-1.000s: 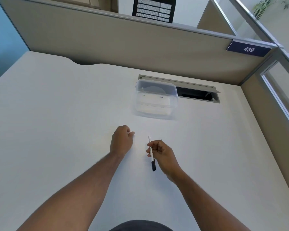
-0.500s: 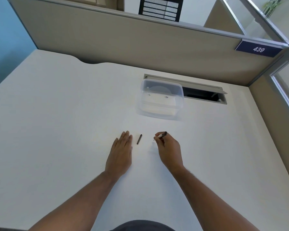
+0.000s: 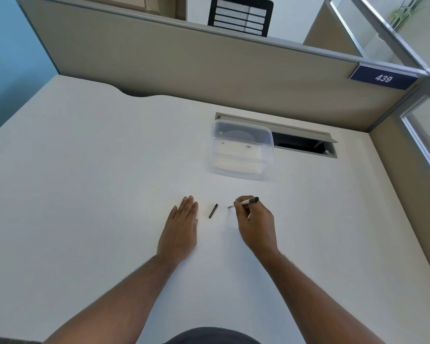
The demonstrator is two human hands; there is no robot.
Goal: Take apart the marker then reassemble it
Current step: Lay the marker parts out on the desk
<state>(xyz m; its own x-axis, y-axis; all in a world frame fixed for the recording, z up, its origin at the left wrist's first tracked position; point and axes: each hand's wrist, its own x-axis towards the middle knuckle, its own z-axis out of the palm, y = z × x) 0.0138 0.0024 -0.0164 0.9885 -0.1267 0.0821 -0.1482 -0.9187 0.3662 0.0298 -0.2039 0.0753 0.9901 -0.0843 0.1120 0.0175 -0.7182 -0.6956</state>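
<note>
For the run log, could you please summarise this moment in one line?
cap: off, on desk | marker: right hand | left hand: flat, empty

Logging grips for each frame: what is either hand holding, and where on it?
Right hand pinches the thin white marker body mid-barrel; flat left hand holds nothing.

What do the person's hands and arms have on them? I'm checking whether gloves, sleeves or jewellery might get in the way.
Nothing shows on them. The left hand and right hand are bare, without gloves, and no rings, watch or bands are visible. Both forearms are uncovered up to the bottom edge of the picture, so no sleeves come into view.
</note>
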